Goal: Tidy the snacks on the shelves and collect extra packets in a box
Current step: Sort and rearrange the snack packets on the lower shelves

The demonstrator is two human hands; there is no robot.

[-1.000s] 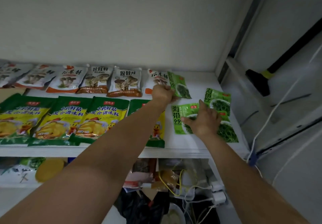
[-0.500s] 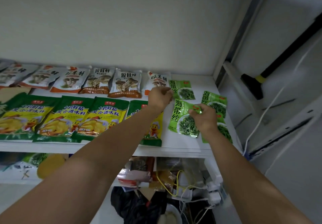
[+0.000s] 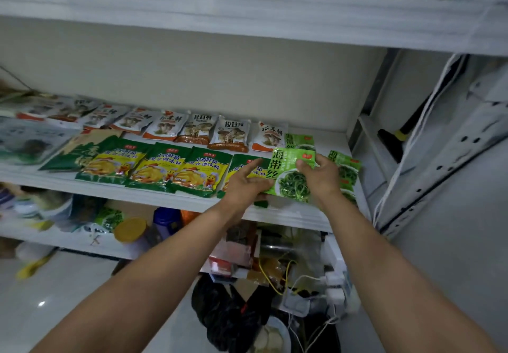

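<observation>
Nearest, the right hand [image 3: 321, 176] pinches the top edge of a green kelp-shred packet [image 3: 291, 179], thumb on its face. The left hand [image 3: 244, 185] lays mostly straight fingers along its left edge, probably to steady and square it. The packet tilts over the front right of the shelf [image 3: 288, 212], overlapping the end chicken-seasoning packet [image 3: 242, 168]. Just right lie more kelp packets [image 3: 347, 168], so this one is likely being lined up with them. Behind it sits another kelp packet [image 3: 299, 141], ending the back row of mushroom packets [image 3: 231, 135]. The left thumb is hidden, the far-left packets are blurred, and no box is in view.
</observation>
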